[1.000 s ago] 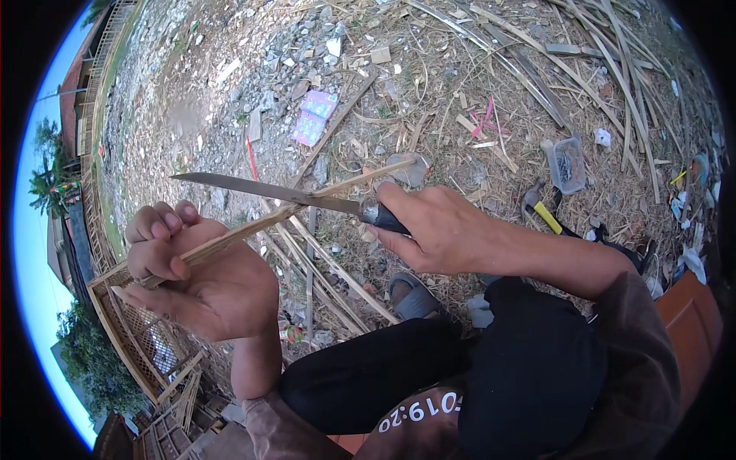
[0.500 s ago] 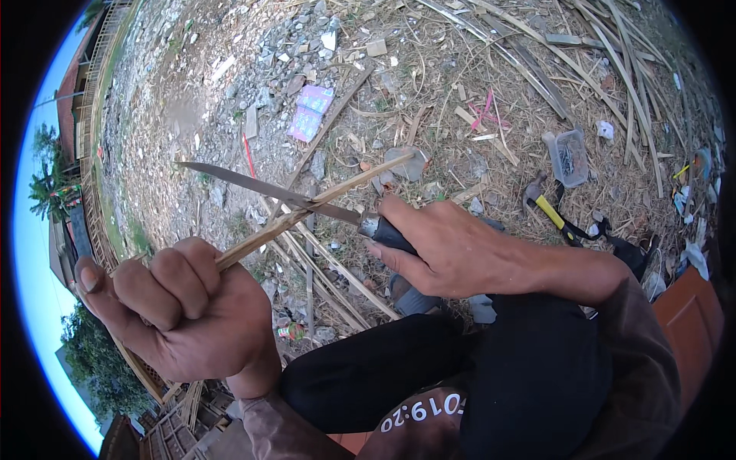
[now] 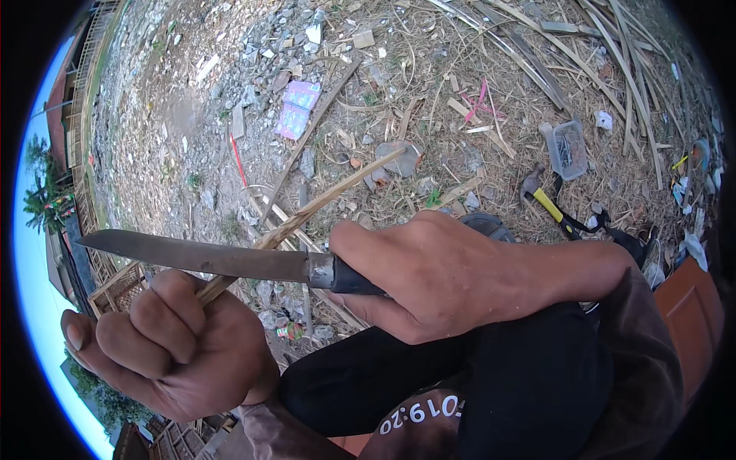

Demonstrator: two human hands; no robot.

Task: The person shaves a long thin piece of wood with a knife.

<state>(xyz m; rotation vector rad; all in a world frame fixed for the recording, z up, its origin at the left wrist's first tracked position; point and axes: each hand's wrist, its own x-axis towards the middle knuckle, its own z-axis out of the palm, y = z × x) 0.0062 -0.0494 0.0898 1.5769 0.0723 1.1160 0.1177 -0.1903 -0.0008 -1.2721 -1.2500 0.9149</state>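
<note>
A narrow bamboo or wooden strip (image 3: 331, 198) slants up and to the right out of my left hand (image 3: 180, 345), whose fingers are curled around its lower end. My right hand (image 3: 437, 276) grips the dark handle of a long knife (image 3: 207, 257). The blade points left and lies across the strip, just above my left knuckles. Its tip reaches out past my left hand. The part of the strip inside my left fist is hidden.
Beyond my knees, a claw hammer (image 3: 544, 201) with a yellow and black handle lies near a clear plastic tub of nails (image 3: 569, 149). Long strips (image 3: 629, 84) are piled at the far right. A purple packet (image 3: 297, 111) rests on the stony ground.
The knife has come down along the strip toward my left hand, and its blade now lies flatter. My right hand has moved left and down.
</note>
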